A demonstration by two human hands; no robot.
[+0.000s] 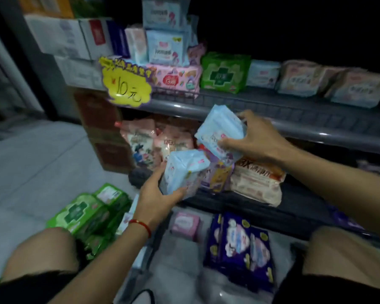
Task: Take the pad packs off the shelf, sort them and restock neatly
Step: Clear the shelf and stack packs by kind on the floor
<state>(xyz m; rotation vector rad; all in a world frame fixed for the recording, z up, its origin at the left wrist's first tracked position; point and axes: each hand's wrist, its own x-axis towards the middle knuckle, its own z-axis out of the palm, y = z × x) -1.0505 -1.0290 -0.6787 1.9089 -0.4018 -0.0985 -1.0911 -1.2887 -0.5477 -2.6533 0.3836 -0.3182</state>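
While I crouch at the shelf, the green packs (83, 213) already sorted on the floor sit just beside my left knee, and a careless shift of that leg could topple the stack. My left hand (156, 194) grasps a light blue pack (182, 172), fingers curled under its lower edge and thumb along its side; the wrapper looks slick and soft, so I judge a loose hold could let it slide down onto the purple packs (239, 240) below and muddle the sorting. Further right, my right hand (252, 139) grips a second blue pack (219, 130) from above, tilted, just in front of the shelf rail (294, 126). If I swing it upward carelessly, it could clip that rail or nudge the pale packs (257, 183) leaning at the lower shelf's edge, which look ready to spill forward.
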